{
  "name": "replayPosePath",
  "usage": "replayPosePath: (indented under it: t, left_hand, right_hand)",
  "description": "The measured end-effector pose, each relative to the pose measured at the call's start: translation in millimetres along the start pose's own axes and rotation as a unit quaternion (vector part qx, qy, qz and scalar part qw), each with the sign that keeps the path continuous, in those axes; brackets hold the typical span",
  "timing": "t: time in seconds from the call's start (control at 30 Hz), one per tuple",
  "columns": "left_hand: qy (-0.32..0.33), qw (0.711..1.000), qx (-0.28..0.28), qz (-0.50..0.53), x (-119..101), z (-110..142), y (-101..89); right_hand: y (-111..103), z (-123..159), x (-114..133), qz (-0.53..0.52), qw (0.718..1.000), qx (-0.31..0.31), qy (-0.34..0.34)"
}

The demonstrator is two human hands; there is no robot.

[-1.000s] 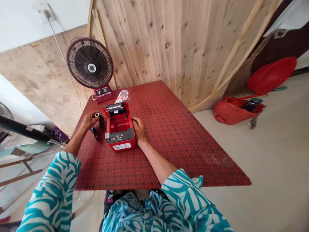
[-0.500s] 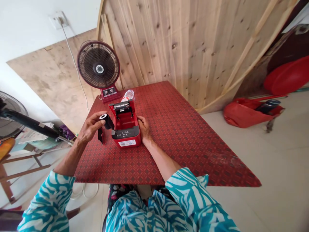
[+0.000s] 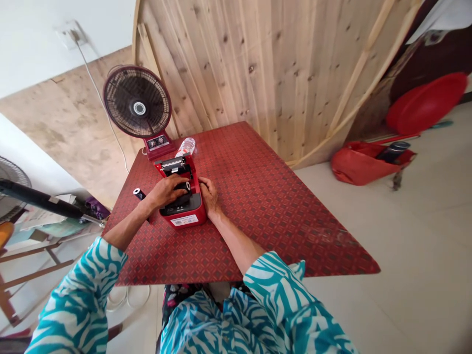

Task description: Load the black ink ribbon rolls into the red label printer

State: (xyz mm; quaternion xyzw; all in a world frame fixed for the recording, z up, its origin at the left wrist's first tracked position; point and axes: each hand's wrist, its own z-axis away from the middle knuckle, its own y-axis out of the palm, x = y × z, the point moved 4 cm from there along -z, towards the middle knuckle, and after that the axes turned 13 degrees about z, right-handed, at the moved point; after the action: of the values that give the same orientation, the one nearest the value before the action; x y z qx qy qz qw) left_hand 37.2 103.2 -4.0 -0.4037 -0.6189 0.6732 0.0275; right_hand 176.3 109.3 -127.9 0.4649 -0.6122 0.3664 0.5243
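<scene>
A small red printer [image 3: 183, 216] with its lid open stands on the red patterned table [image 3: 258, 206]. My left hand [image 3: 165, 190] reaches over the open bay, fingers closed round a black roll [image 3: 185, 187] that it holds inside the bay. My right hand [image 3: 209, 194] rests against the printer's right side, fingers curled on its casing. A second black roll [image 3: 139, 193] lies on the table left of the printer.
A maroon table fan [image 3: 138, 108] and a lying plastic bottle [image 3: 185, 146] sit behind the printer. Wooden boards lean against the wall. A red bag [image 3: 361, 160] and a red basin [image 3: 424, 105] are on the floor at right. A black pole crosses at left.
My left hand carried a black roll from the table left of the printer up and into the open bay. The right hand stayed on the printer's side.
</scene>
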Motion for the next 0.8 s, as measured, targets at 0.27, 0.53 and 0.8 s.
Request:
replayPosePath:
  t: [0.27, 0.53, 0.8]
  left_hand:
    - [-0.079, 0.992, 0.096, 0.018, 23, -35, 15.4]
    - [-0.001, 0.992, -0.018, 0.121, 12, 4, -9.1]
    - [-0.024, 0.956, -0.226, 0.182, 30, 73, -13.4]
  right_hand:
    - [0, 0, 1, 0.011, 1.0, -0.001, -0.003]
    - [-1, 2, 0, -0.008, 1.0, 0.006, -0.002]
    - [0, 0, -8, -0.021, 1.0, 0.006, 0.007]
